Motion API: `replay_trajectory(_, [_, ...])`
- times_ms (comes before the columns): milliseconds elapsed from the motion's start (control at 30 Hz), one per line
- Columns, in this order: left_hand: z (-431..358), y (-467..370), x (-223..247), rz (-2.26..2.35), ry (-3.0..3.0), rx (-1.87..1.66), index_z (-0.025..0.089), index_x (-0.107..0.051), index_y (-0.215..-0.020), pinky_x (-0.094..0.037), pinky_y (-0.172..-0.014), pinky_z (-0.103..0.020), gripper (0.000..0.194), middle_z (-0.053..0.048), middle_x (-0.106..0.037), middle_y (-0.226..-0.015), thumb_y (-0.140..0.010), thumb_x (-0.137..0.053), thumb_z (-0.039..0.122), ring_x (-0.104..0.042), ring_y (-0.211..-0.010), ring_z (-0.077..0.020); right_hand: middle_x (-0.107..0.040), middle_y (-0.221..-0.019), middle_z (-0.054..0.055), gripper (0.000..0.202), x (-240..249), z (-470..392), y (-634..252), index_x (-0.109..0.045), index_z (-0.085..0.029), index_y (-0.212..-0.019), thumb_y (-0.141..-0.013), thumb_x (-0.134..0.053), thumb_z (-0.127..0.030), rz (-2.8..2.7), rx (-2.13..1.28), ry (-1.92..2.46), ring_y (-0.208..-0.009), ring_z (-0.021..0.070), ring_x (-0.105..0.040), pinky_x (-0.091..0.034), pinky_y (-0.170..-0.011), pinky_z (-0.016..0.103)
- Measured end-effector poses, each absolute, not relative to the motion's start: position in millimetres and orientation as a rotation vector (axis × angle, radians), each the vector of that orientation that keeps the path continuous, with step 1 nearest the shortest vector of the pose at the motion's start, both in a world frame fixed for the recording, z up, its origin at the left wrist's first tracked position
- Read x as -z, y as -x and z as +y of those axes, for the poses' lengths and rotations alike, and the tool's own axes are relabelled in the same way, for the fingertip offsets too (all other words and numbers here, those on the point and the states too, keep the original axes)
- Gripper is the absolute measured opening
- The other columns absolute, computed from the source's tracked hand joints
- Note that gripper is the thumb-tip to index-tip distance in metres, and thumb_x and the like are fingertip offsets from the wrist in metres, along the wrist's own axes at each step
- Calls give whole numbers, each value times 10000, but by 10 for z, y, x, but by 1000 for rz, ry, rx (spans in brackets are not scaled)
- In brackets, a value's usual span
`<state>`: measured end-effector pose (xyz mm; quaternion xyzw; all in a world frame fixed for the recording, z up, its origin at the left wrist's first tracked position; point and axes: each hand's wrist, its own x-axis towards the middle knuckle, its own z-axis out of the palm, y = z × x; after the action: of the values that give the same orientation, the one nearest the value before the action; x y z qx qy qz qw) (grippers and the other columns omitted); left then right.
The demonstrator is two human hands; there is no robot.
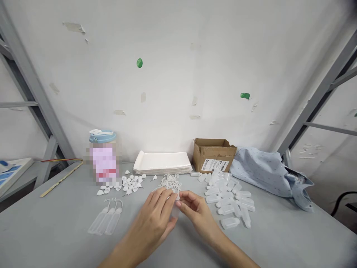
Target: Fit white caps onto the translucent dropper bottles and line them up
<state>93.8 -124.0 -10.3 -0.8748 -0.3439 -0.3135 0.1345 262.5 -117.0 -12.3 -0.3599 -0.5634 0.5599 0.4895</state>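
Translucent bottle [175, 212], whitish, frosted-looking, partly covered

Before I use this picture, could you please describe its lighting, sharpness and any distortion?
Head view: soft, fairly even light on the wall; blocky pixelation over the front of the tub; grey posts slanting, perhaps partly from a wide lens; darkened upper right corner; translucent bottles low in contrast against the grey table.

Head camera looks forward and down on both hands [156, 213], seemingly near.
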Motion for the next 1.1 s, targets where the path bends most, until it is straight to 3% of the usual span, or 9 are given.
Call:
replay_trajectory(400, [-1233, -908, 128, -1234, 2779, 1022, 238, -384, -1287, -492, -849, -442, 589, -99, -518, -1164, -777, -670, 174, -496, -1060, -291, -700, -898, 77, 346, 130, -1156, -2644, -688, -158, -1005, -795, -661, -433, -1312, -1604, 729, -865, 211, -647, -443, -884, 376])
replay_trajectory(700, [-1243, -894, 51, -1201, 2796, 891, 232, -453, -1179, -474, -833, -438, 509, -79, -548, -1107, -745, -712, 174, -498, -1047, -296, -690, -897, 68, 356, 148, -1180, -2610, -684, -169, -996, -723, -740, -390, -1376, -1587, 743, -859, 206, -638, -447, -872, 361])
replay_trajectory(900, [-1244, -888, 48, -1076, 2681, 729, 204, -468, -1151, -447, -827, -446, 446, -100, -584, -1097, -765, -692, 195, -526, -1021, -306, -681, -911, 57, 292, 207, -1185, -2582, -678, -178, -1008, -788, -673, -370, -1449, -1519, 730, -861, 200, -613, -442, -861, 348])
replay_trajectory(1100, [-1276, -899, -21, -1134, 2735, 692, 207, -500, -1112, -413, -876, -455, 388, -90, -584, -1106, -750, -597, 106, -500, -1061, -301, -671, -848, 41, 298, 207, -1199, -2543, -673, -179, -1058, -842, -604, -372, -1520, -1466, 716, -812, 197, -597, -441, -817, 341])
